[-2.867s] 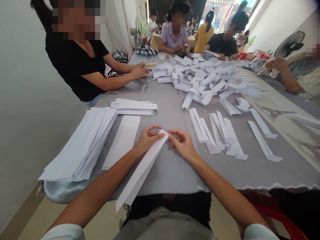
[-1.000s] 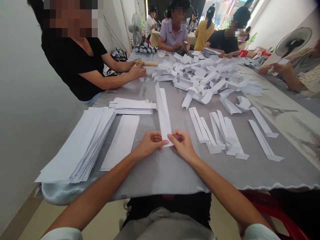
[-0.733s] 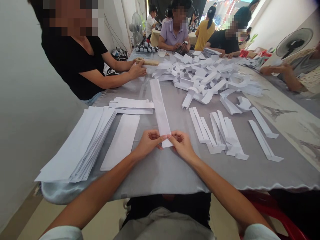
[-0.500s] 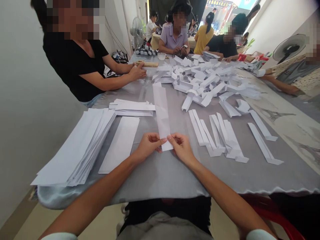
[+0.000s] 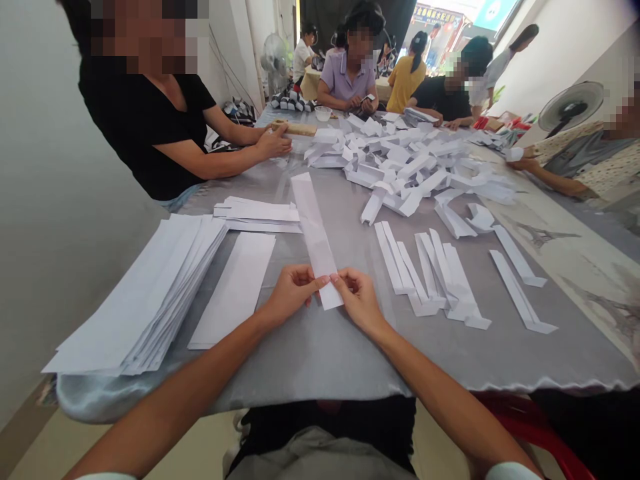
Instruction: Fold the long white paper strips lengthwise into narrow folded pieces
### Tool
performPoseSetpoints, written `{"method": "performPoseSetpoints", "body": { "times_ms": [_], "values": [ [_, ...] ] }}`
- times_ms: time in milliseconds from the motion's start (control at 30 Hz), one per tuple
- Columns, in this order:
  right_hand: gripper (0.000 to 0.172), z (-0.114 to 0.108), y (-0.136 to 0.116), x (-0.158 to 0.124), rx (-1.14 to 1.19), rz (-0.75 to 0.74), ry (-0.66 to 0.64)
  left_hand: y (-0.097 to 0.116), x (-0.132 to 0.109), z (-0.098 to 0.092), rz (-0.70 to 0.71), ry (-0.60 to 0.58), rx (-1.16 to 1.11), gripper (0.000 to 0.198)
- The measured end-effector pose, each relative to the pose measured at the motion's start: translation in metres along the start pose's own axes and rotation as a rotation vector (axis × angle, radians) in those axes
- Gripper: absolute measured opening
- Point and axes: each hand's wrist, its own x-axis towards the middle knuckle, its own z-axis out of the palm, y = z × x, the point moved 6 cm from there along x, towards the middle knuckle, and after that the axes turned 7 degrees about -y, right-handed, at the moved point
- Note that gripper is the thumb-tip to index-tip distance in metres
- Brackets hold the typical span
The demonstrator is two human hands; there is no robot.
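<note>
A long white paper strip [image 5: 313,230] stands out from between my hands, its far end reaching toward the folded pile and leaning slightly left. My left hand [image 5: 291,293] and my right hand [image 5: 357,301] pinch it near its lower end, fingertips almost meeting on the paper. The strip's near end shows just below my fingers, and its lower end looks folded, though I cannot tell this for certain. Beside my left hand lies a single flat white strip [image 5: 233,290], with a thick stack of white strips [image 5: 135,300] further left.
A pile of folded strips [image 5: 257,217] lies ahead on the grey tablecloth [image 5: 310,363]. Folded L-shaped strips [image 5: 430,273] lie to the right, below a large white heap [image 5: 405,167]. Co-workers sit along both sides, and a red chair [image 5: 530,423] stands at lower right.
The strip has swung from pointing toward me to pointing away across the table, and now leans slightly left. Both hands keep hold of it. The view has shifted slightly.
</note>
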Motion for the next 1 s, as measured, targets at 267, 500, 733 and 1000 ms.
{"method": "performPoseSetpoints", "body": {
  "times_ms": [267,500,733,1000],
  "values": [
    [0.046,-0.0010,0.0003,0.0004,-0.057,0.007,-0.013,0.0028,-0.0003,-0.0039,0.020,0.041,0.047,0.038],
    [0.041,-0.0020,-0.0003,-0.0011,-0.118,-0.048,-0.025,-0.0015,-0.0007,-0.0006,0.002,0.027,0.069,0.039],
    [0.044,-0.0070,-0.0050,0.0004,-0.217,-0.079,-0.028,0.0008,-0.0002,-0.0048,0.015,0.063,0.037,0.038],
    [0.042,-0.0073,-0.0068,0.0016,-0.191,-0.067,-0.087,-0.0047,0.0008,-0.0031,-0.010,0.023,0.053,0.038]
  ]
}}
